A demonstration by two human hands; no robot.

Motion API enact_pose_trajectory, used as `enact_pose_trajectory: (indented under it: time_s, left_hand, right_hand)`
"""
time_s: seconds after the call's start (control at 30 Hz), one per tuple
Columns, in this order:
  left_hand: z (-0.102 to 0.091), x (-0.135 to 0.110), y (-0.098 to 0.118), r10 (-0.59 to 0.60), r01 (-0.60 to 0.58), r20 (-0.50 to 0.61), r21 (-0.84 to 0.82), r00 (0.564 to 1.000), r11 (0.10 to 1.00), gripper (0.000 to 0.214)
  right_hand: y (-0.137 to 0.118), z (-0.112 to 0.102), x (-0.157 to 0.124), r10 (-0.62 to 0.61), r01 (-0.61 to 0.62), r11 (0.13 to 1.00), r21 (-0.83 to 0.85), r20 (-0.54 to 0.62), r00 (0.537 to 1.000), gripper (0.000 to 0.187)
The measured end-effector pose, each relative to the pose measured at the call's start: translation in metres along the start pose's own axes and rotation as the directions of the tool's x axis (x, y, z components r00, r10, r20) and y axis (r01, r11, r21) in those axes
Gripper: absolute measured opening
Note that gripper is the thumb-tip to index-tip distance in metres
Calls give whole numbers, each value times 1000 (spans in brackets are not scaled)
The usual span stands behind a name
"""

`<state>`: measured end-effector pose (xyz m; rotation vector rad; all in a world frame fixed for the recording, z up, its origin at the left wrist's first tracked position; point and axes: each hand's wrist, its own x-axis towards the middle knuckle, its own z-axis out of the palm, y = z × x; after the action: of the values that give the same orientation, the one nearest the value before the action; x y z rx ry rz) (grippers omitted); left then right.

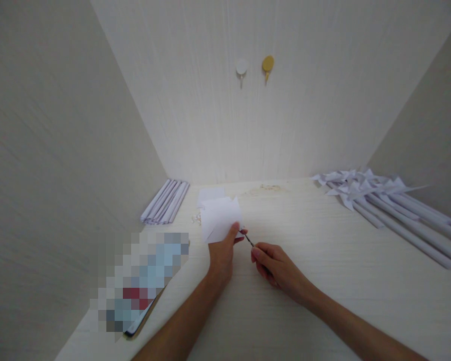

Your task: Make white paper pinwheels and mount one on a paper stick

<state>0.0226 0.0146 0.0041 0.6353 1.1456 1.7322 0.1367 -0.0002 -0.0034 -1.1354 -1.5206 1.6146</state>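
My left hand (pixel 222 253) pinches a white square of paper (pixel 218 219) with cut edges, held upright above the desk. My right hand (pixel 276 265) is closed round a thin dark pointed tool (pixel 248 238) whose tip touches the paper's lower right corner beside my left thumb. More white paper squares (pixel 210 194) lie flat on the desk just behind the held sheet.
A row of rolled white paper sticks (pixel 166 201) lies at the back left. Several finished paper pinwheels on sticks (pixel 376 198) lie at the right. A blurred-out flat object (pixel 143 281) sits near left. Two hooks, white (pixel 241 67) and gold (pixel 267 64), hang on the back wall.
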Motion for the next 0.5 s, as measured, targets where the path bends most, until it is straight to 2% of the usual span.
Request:
enact_pose_trajectory:
  time_s: [0.5]
  left_hand:
    - [0,0,0,0,0,-5,33,1000,999,22]
  right_hand:
    - [1,-1,0,-42,41,999,-19,-8,999,30]
